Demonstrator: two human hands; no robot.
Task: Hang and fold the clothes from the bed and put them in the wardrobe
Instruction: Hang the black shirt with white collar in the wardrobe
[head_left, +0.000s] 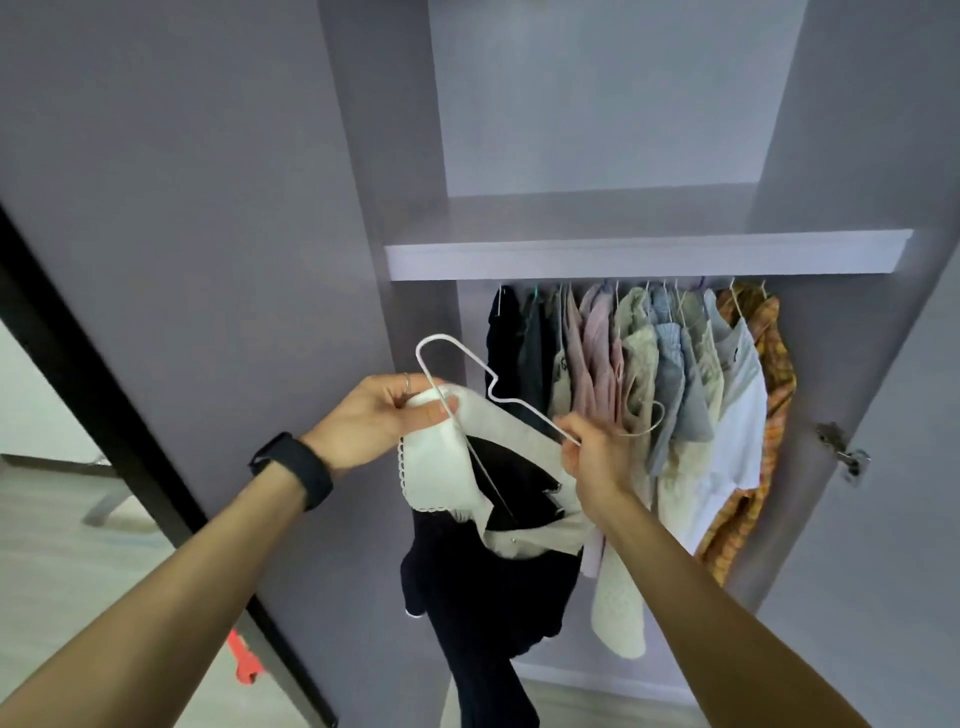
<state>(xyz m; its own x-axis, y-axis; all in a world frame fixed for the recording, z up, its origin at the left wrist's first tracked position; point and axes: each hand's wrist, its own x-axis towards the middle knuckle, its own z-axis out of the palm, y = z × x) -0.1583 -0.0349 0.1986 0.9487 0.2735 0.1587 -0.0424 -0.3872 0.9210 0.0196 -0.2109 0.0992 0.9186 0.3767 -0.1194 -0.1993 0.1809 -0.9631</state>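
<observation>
Pinching fingers (435, 408) of the left hand (376, 418): thumb and forefinger press a white collar (441, 457) and a thin hanger (464, 350) wire together. Right hand (597, 454) fingers curl round the same wire near its neck, and the hook curves out just past them.

- Hanger: white coated wire, slim and stiff. It is tilted, with one rounded shoulder end up left and a small notch along its arm. One wire runs down inside the neckline.
- Garment (493, 592): dark, soft, matte cloth, hanging limp in folds from both hands. The collar is smooth white with a scalloped edge.
- Location: held in the air in front of the open wardrobe (852, 156), just left of the row of hung clothes (649, 374).
- Row: packed cottons in black, pink, beige, blue and white, with orange plaid at the right end, all under a flat pale shelf (644, 257).
- Left wrist carries a black wristband (293, 470).
- Metal hinge (841, 452) sits on the right wall.
</observation>
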